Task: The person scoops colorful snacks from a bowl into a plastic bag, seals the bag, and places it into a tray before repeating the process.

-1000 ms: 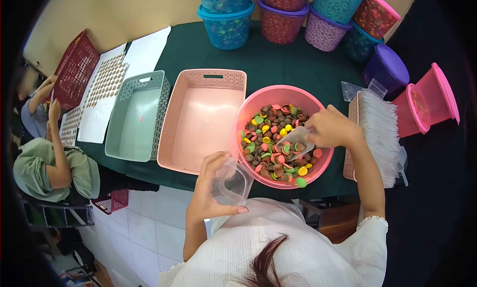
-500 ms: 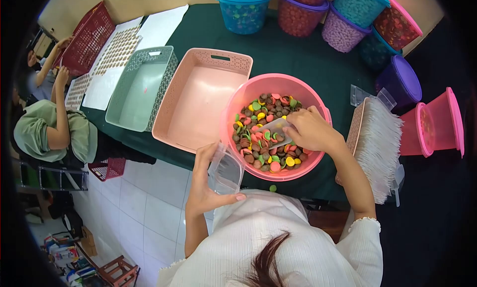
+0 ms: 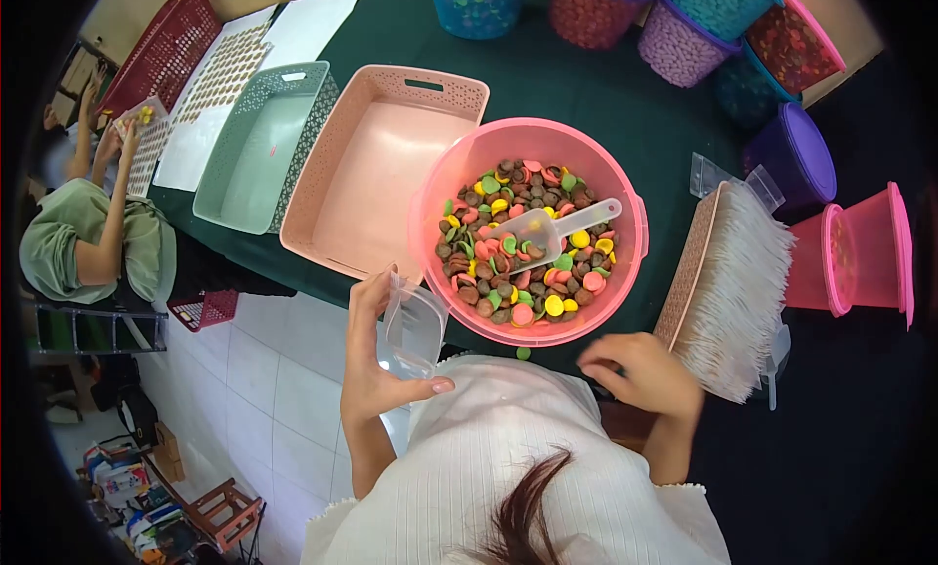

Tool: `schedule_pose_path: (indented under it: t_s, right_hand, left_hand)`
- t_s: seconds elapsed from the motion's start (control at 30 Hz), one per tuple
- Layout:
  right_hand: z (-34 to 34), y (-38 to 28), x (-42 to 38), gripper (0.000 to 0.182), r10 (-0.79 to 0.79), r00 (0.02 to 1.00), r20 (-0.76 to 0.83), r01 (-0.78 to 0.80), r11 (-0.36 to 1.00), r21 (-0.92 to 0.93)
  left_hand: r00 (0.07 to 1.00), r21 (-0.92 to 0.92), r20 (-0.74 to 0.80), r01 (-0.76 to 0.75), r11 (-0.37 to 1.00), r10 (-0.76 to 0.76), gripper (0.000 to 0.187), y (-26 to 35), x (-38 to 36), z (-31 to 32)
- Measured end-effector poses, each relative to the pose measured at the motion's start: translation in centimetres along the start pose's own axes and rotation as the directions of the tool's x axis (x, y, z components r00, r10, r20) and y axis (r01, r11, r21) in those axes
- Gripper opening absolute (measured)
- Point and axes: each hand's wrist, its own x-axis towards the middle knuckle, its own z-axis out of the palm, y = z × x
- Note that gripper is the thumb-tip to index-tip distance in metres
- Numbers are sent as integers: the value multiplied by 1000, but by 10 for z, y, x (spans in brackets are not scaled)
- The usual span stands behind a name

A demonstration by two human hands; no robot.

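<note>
My left hand (image 3: 376,360) grips a clear plastic pouch (image 3: 415,325) between thumb and fingers, left of a pink tub (image 3: 630,262). Brown, pink, green and yellow round candies (image 3: 508,189) fill the tub's lower part. A translucent scoop (image 3: 547,235) lies on them, its handle toward the upper right and some candies in its bowl. My right hand (image 3: 645,377) is off the scoop, just below the tub's lower right rim. Its fingers are loosely bent, thumb apart, with nothing visible in them. One green candy (image 3: 524,353) sits near the table edge, between my hands.
A peach basket (image 3: 376,174) and a green basket (image 3: 259,154) stand left of the tub. On the right are a basket of white packets (image 3: 738,291) and pink containers (image 3: 879,257). Candy-filled tubs (image 3: 684,49) line the back. Another person (image 3: 98,233) works at far left.
My right hand has let go of the scoop, leaving it on the candies, and moved down out of the tub. My left hand still holds the pouch, slightly farther left in view.
</note>
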Motion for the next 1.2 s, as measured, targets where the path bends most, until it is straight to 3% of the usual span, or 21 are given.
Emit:
schedule_pose_path:
  t_s: [0.1, 0.17, 0.27, 0.3, 0.37, 0.53, 0.6, 0.67, 0.73, 0.77, 0.8, 0.87, 0.97, 1.03, 1.13, 1.2]
  right_hand:
    - [60, 55, 16, 22, 152, 988, 26, -152, 988, 14]
    - [84, 71, 24, 41, -5, 983, -182, 12, 999, 38]
    - [98, 79, 31, 55, -3, 996, -84, 6, 999, 43]
    - [103, 79, 34, 55, -5, 997, -83, 9, 999, 44]
    - [114, 79, 36, 53, -94, 987, -133, 78, 990, -121]
    - [110, 74, 31, 46, -96, 981, -166, 80, 992, -100]
    - [72, 42, 20, 38, 93, 981, 170, -105, 992, 64]
    - [37, 5, 5, 29, -160, 985, -60, 169, 969, 183]
    - [5, -33, -7, 30, -197, 945, -260, 287, 883, 372]
    - [-6, -48, -7, 27, -209, 900, -383, 357, 857, 372]
    - [-9, -52, 4, 27, -213, 895, -391, 363, 858, 363]
    - [-17, -57, 32, 25, -314, 782, -538, 367, 930, -9]
    - [-20, -39, 81, 23, -255, 824, -506, 244, 966, -89]
    - [-22, -29, 97, 24, -235, 891, -388, 75, 920, -385]
    - [-20, -23, 102, 26, -197, 933, -300, 14, 856, -517]
    - [-16, -15, 106, 25, -215, 922, -323, -1, 831, -557]
  left_hand:
    - [999, 37, 48, -6, 999, 4, 111, 1, 5, 2]
    - [997, 38, 73, -28, 999, 25, 110, 4, 8, 3]
    - [995, 34, 96, 28, 999, -32, 113, 7, 9, 3]
    - [995, 36, 94, 29, 999, -32, 113, 8, 10, 4]
    - [996, 1, 46, 70, 998, -70, 115, 10, 10, 7]
    - [999, 33, 34, 18, 999, -19, 111, 11, 5, 6]
    - [999, 49, 43, 5, 999, -7, 110, 9, 2, 0]
    - [999, 30, 40, 34, 999, -36, 110, 5, 2, -7]
    - [999, 14, 24, 25, 1000, -26, 110, -2, 6, -10]
    - [1000, 6, 8, 28, 1000, -28, 109, -4, 9, -13]
    - [1000, 5, 9, 15, 1000, -16, 109, -4, 13, -16]
    - [998, 30, 40, -44, 999, 42, 109, -2, 21, -22]
    - [990, 35, 96, -108, 993, 105, 109, 1, 32, -27]
    - [980, 42, 137, -152, 988, 145, 108, -1, 36, -30]
    - [964, 42, 197, -189, 981, 177, 107, -6, 39, -32]
    - [958, 42, 229, -187, 981, 173, 107, -10, 39, -33]
